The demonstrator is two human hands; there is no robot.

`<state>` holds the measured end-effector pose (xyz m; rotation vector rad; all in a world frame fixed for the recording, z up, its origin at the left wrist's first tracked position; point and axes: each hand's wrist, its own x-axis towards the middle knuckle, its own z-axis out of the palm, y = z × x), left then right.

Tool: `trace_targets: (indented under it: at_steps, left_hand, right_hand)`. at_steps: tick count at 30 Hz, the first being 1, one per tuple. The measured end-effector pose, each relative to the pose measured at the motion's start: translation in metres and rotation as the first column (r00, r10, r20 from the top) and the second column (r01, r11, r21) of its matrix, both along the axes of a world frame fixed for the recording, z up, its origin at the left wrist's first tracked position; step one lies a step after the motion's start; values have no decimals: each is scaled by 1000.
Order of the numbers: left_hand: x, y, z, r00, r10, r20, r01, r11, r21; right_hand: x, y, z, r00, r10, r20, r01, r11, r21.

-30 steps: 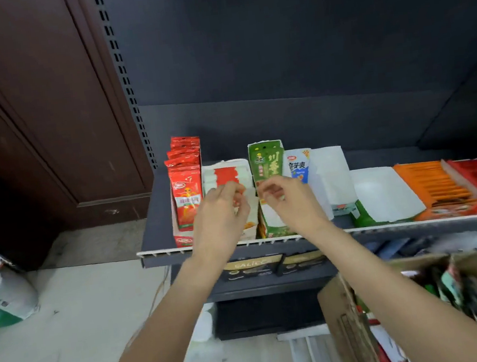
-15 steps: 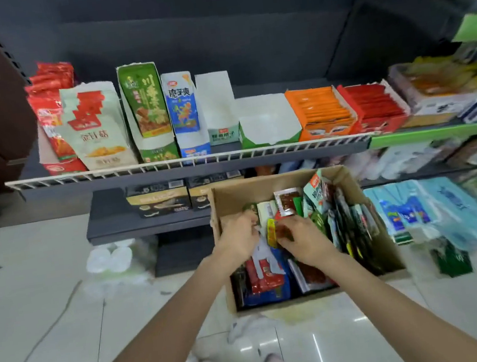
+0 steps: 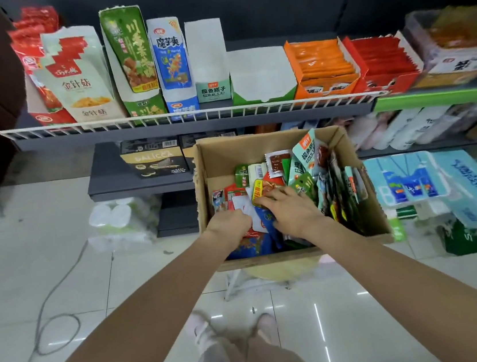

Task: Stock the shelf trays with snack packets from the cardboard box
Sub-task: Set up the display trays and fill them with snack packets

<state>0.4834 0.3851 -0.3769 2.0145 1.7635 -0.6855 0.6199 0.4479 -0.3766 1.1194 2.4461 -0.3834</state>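
Item: cardboard box [image 3: 219, 156], open-topped, centre of the frame, standing below the front rail of the shelf [image 3: 194, 126]; what carries it is mostly hidden.
Contents: snack packets [image 3: 305, 169], mixed green, red, blue and white, loose in the middle and stood on edge along the right wall of the box.
Left hand [image 3: 229, 222]: inside the box at its lower left, knuckles up and fingers curled down among the packets; appears to pinch a white and red packet [image 3: 244, 205], though the fingertips are hidden, so the hold is not certain.
Right hand [image 3: 290, 210]: inside the box beside the left, fingers spread fairly flat over the heap, fingertips resting on a yellow and red packet [image 3: 259, 191]; nothing seen clasped.
Shelf trays [image 3: 260, 73]: a row along the upper frame. Red, white, green and blue trays at upper left each show packets; the narrow white tray and the wide white tray with green base look empty; orange and red trays at upper right look well filled.
Step in hand (judged): sorting through the box to pick the next packets; nothing lifted clear yet.
Next move (judged): gather packets of one kind, lift them out over the rail, and stand them in the tray whose printed front matches. The teal packets at the box's upper right seem to match the narrow white tray's label.
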Motion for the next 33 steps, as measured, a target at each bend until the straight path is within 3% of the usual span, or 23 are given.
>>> trace_targets:
  at_steps: [3, 5, 9, 12, 16, 19, 24, 28, 33]
  left_hand:
    - [-4, -6, 0, 994, -90, -62, 97, 989, 110]
    - [-8, -8, 8, 998, -46, -46, 54, 981, 187]
    - [-28, -9, 28, 964, 207, 164, -256, 886, 387]
    - [-49, -5, 33, 829, 355, 433, -541, 708, 454]
    - [-63, 3, 34, 719, 389, 577, -664, 631, 402]
    - [-72, 6, 33, 671, 388, 631, -709, 584, 395]
    - [-74, 2, 34, 660, 342, 668, -716, 555, 423]
    - [-80, 0, 34, 687, 295, 665, -685, 568, 456]
    - [-92, -2, 30, 675, 317, 666, -698, 567, 437]
  right_hand:
    - [0, 3, -1, 1000, -17, 17, 16, 1000, 17]
    - [0, 8, 0, 999, -54, 3, 54, 999, -3]
    - [-8, 21, 6, 990, -84, -112, 94, 992, 81]
    - [-15, 33, 3, 980, -102, -171, 128, 981, 146]
    - [-25, 53, -15, 992, -97, -78, 92, 994, -66]
    - [-35, 60, -25, 995, -80, -51, 75, 992, -101]
    - [-67, 44, -31, 973, -42, -226, 28, 997, -66]
    - [-84, 51, -55, 989, -125, -75, 113, 983, -146]
    - [-101, 67, -69, 979, -204, -14, 194, 948, -251]
